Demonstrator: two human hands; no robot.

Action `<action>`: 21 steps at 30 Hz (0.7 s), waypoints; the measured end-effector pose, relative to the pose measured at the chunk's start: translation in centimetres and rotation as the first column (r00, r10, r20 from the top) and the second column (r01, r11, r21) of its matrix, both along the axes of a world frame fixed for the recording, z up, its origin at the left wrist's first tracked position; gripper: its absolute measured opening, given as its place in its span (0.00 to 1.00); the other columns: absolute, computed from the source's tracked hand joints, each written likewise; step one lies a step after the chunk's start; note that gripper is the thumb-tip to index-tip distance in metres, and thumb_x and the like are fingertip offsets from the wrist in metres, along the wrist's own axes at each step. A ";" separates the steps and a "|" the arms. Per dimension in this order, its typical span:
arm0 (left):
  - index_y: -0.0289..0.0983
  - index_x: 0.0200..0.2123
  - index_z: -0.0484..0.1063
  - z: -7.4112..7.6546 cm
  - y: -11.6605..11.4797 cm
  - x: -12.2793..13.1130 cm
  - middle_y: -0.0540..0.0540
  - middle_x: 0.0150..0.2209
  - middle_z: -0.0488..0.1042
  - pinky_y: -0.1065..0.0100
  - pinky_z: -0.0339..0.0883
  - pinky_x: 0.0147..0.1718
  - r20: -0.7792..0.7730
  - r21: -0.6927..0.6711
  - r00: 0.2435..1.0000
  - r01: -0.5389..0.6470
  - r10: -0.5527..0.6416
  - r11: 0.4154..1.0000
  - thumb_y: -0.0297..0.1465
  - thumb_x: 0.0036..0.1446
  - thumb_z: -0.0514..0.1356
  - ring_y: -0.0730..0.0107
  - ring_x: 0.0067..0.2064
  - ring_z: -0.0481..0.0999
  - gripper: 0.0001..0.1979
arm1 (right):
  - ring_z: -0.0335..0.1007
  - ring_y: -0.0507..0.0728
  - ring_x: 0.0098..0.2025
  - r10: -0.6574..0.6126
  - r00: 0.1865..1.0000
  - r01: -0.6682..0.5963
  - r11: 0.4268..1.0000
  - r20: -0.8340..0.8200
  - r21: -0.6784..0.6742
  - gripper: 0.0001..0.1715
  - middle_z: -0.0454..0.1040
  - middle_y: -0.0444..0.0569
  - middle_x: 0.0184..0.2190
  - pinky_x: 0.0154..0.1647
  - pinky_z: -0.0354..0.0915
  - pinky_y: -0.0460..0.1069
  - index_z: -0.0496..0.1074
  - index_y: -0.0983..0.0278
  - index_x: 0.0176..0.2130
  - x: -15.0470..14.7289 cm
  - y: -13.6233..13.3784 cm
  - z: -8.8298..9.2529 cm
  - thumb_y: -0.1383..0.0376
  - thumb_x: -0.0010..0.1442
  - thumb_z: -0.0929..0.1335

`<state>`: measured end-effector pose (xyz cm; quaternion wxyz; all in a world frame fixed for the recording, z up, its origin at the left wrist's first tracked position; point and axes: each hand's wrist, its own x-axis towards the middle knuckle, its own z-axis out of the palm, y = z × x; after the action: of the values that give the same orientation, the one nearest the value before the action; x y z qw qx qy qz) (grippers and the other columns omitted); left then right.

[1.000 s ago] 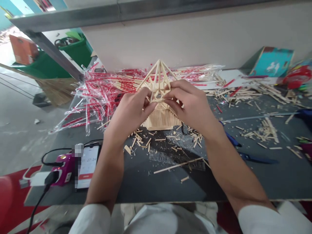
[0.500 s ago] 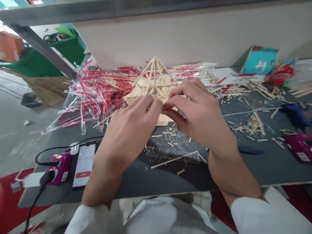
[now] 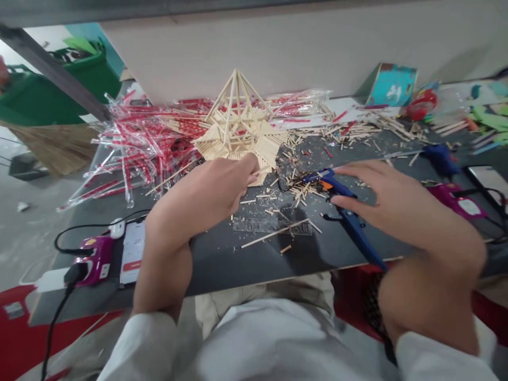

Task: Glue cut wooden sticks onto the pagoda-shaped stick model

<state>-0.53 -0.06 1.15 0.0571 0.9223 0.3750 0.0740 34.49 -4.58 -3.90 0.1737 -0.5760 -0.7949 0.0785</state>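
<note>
— Dark tabletop (image 3: 216,272), pale panel (image 3: 278,58) behind it. How do the fingers stand?

— On the left hand (image 3: 210,193), they're pinched together on a thin pale stick (image 3: 263,171), just in front of the stick model (image 3: 265,145).

— And the right hand (image 3: 391,198)?

— Thumb and forefinger are spread wide around the blue glue gun (image 3: 354,230). Whether they touch it, I can't tell.

— Where's the model exactly?

— Upright near the middle of the tabletop, its pointed frame rising over slatted panels.

— What's around it?

— Red-and-clear wrappers (image 3: 130,143) heaped behind and to the left. Nearer the person, a clear ruler (image 3: 254,225) with a longer stick (image 3: 273,234) lying across it. Farther left, a phone (image 3: 133,248) beside a purple power strip (image 3: 97,259); beyond the tabletop, green tubs (image 3: 39,100).
</note>
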 end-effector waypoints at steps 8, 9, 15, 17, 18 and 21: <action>0.36 0.46 0.67 -1.9 -0.4 1.3 0.47 0.31 0.71 0.63 0.59 0.34 0.089 -0.111 0.993 0.092 -0.082 0.990 0.32 0.74 0.48 0.67 0.31 0.70 0.10 | 0.50 0.85 0.75 -0.145 0.923 0.253 0.927 0.358 -0.278 0.73 0.53 0.81 0.73 0.70 0.57 0.67 0.50 0.79 0.75 11.3 -6.1 -11.9 0.35 0.54 0.73; 0.36 0.46 0.67 -2.7 -0.4 1.6 0.47 0.31 0.71 0.63 0.59 0.34 0.109 -0.131 0.990 0.101 -0.087 0.986 0.33 0.74 0.47 0.67 0.31 0.69 0.11 | 0.52 0.84 0.74 -0.151 0.918 0.253 0.935 0.366 -0.248 0.72 0.55 0.81 0.72 0.70 0.57 0.68 0.49 0.80 0.75 11.3 -6.6 -12.4 0.33 0.56 0.70; 0.36 0.41 0.66 -8.6 -1.1 2.2 0.44 0.36 0.73 0.64 0.64 0.38 0.312 -0.210 0.950 0.037 0.031 0.977 0.37 0.77 0.43 0.66 0.35 0.72 0.16 | 0.72 0.80 0.54 -0.175 0.848 0.237 0.970 0.500 -0.061 0.46 0.72 0.80 0.54 0.55 0.68 0.69 0.61 0.83 0.68 9.3 -9.4 -12.2 0.47 0.72 0.56; 0.36 0.43 0.68 -10.3 -1.5 2.1 0.45 0.36 0.74 0.66 0.65 0.39 0.379 -0.279 0.918 -0.004 0.113 0.960 0.37 0.77 0.44 0.68 0.35 0.73 0.16 | 0.74 0.78 0.49 -0.186 0.836 0.250 0.966 0.516 -0.057 0.41 0.74 0.78 0.49 0.48 0.70 0.68 0.65 0.81 0.65 8.7 -10.3 -11.6 0.51 0.73 0.55; 0.36 0.43 0.69 -11.0 -1.7 2.2 0.46 0.34 0.74 0.66 0.64 0.38 0.402 -0.302 0.904 -0.022 0.148 0.953 0.36 0.77 0.44 0.69 0.33 0.72 0.17 | 0.75 0.78 0.47 -0.200 0.850 0.266 0.962 0.487 -0.069 0.39 0.75 0.77 0.48 0.47 0.70 0.67 0.67 0.79 0.64 8.3 -10.7 -11.2 0.51 0.73 0.55; 0.36 0.45 0.71 -12.2 -2.3 2.6 0.50 0.28 0.70 0.68 0.62 0.35 0.448 -0.345 0.870 -0.045 0.207 0.937 0.36 0.77 0.45 0.72 0.27 0.68 0.17 | 0.77 0.73 0.46 -0.250 0.940 0.299 0.931 0.234 -0.207 0.32 0.78 0.67 0.45 0.48 0.71 0.64 0.72 0.69 0.56 6.4 -11.2 -9.7 0.49 0.73 0.57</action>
<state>2.11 -2.40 -11.04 0.2932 0.8265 0.4163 0.2402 40.91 -15.74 -13.63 0.0298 -0.7037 -0.7043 0.0893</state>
